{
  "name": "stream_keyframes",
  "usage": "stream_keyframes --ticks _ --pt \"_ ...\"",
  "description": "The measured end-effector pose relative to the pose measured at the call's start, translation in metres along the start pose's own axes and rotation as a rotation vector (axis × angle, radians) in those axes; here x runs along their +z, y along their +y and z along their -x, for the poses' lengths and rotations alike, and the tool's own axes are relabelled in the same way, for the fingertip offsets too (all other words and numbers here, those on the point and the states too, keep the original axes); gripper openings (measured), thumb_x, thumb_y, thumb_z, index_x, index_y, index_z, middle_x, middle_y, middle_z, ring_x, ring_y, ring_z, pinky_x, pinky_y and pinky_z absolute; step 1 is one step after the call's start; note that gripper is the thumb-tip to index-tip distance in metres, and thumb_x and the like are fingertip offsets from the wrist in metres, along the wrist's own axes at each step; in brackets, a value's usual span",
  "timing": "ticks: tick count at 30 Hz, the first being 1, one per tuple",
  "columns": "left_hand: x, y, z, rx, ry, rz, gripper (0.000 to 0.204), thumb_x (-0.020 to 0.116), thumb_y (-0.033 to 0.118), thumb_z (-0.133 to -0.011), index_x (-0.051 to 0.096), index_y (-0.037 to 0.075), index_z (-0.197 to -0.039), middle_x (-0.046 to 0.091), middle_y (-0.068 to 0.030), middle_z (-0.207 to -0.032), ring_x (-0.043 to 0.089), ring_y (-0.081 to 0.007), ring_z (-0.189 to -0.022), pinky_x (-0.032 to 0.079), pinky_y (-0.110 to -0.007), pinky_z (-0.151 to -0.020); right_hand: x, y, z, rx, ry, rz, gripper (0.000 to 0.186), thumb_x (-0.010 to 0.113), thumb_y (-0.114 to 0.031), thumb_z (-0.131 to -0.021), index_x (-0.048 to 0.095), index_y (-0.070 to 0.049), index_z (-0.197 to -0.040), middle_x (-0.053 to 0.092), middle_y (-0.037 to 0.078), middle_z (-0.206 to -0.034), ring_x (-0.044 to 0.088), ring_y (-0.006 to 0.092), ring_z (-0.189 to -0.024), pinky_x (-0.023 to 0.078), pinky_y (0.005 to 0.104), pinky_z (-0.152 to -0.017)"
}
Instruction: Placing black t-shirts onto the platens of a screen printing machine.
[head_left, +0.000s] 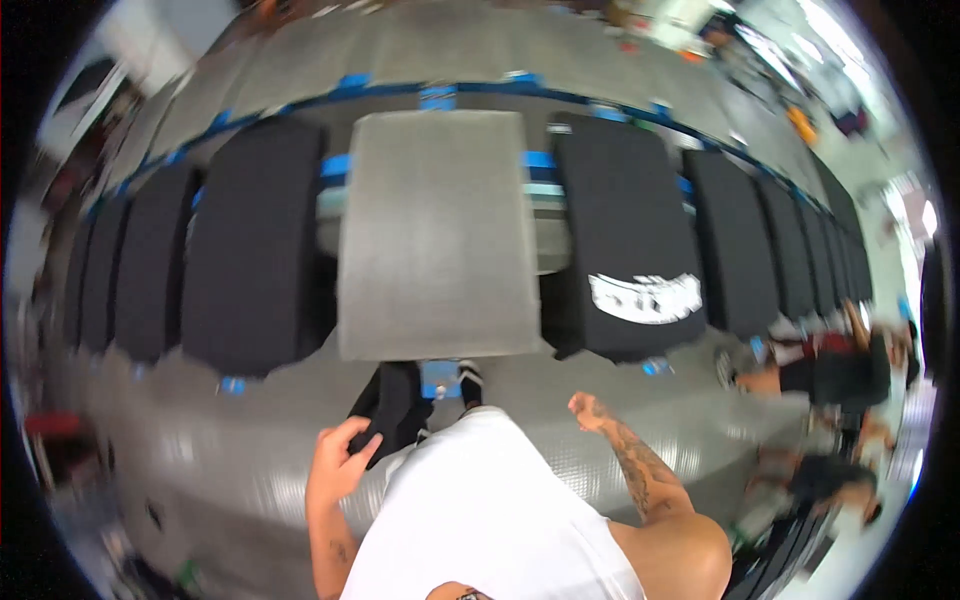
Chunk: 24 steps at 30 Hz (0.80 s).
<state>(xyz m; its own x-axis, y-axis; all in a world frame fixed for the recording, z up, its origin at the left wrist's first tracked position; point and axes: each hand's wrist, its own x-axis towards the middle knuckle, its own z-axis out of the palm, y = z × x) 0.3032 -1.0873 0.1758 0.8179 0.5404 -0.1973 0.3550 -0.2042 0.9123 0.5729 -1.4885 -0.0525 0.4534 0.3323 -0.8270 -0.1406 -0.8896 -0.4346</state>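
My left hand (340,460) is closed on a black T-shirt (398,400), which hangs folded or bunched beside my leg, below the near edge of a bare grey platen (440,240). Most of the shirt's shape is hidden in its folds. To the right, my right hand (588,412) hangs over the floor with curled fingers and nothing visible in them. Left of the bare platen, a black shirt (255,240) is stretched over another platen. The black shirt (625,210) on the right bears a white print (645,298) near its close end.
More platens dressed in black shirts (738,240) run off to both sides along a blue rail (440,97). Bare grey platens (440,45) line its far side. Two people (850,375) are at the right. A blue bracket (440,380) juts out under the near platen.
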Motion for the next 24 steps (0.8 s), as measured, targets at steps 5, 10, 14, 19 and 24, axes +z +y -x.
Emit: stream_keyframes --ticks 5,10,14,19,24 --pt "-0.021 -0.011 0.035 0.183 0.009 -0.218 0.013 0.068 0.009 -0.077 0.061 -0.002 -0.079 0.051 -0.0036 -0.058 0.044 -0.0095 -0.056 0.035 -0.027 -0.053 0.044 0.129 0.082 0.668 0.476 0.547 0.052 0.064 -0.009 -0.074 0.053 -0.009 -0.125 0.059 0.02 -0.119 0.06 0.0317 -0.108 0.049 0.0406 -0.09" --pt "-0.043 -0.045 0.058 0.16 -0.114 0.027 0.027 0.067 0.02 -0.084 0.053 -0.001 -0.075 0.044 0.0036 -0.065 0.038 -0.0048 -0.062 0.031 -0.023 -0.056 0.072 0.184 0.144 0.642 0.641 0.074 0.038 0.059 -0.019 -0.082 0.056 -0.006 -0.117 0.062 0.022 -0.104 0.06 0.035 -0.103 0.047 0.043 -0.091" --pt "-0.054 -0.052 0.066 0.241 -0.049 0.007 0.029 0.066 0.022 -0.086 0.053 -0.001 -0.076 0.044 0.0034 -0.067 0.037 -0.0054 -0.064 0.029 -0.023 -0.057 0.087 0.127 0.122 0.411 0.833 0.054 0.028 0.053 -0.023 -0.085 0.058 -0.003 -0.104 0.064 0.023 -0.091 0.062 0.0386 -0.091 0.049 0.045 -0.081" --pt "-0.079 -0.059 0.062 0.288 0.21 0.087 0.029 0.061 0.023 -0.09 0.052 -0.001 -0.077 0.046 0.0018 -0.072 0.037 -0.0062 -0.069 0.028 -0.022 -0.061 0.065 -0.038 0.075 -0.48 0.888 0.131 0.014 0.062 -0.013 -0.078 0.061 -0.007 -0.091 0.064 0.014 -0.083 0.062 0.0334 -0.081 0.05 0.0412 -0.071" --pt "-0.084 -0.052 0.039 0.225 0.345 0.141 0.019 0.07 0.015 -0.078 0.059 0.0 -0.076 0.051 -0.0002 -0.065 0.043 -0.0117 -0.066 0.035 -0.027 -0.061 0.001 -0.2 0.012 -0.778 0.829 0.073 0.013 0.065 -0.018 -0.079 0.066 -0.005 -0.082 0.065 0.013 -0.082 0.064 0.0298 -0.077 0.051 0.0387 -0.07"
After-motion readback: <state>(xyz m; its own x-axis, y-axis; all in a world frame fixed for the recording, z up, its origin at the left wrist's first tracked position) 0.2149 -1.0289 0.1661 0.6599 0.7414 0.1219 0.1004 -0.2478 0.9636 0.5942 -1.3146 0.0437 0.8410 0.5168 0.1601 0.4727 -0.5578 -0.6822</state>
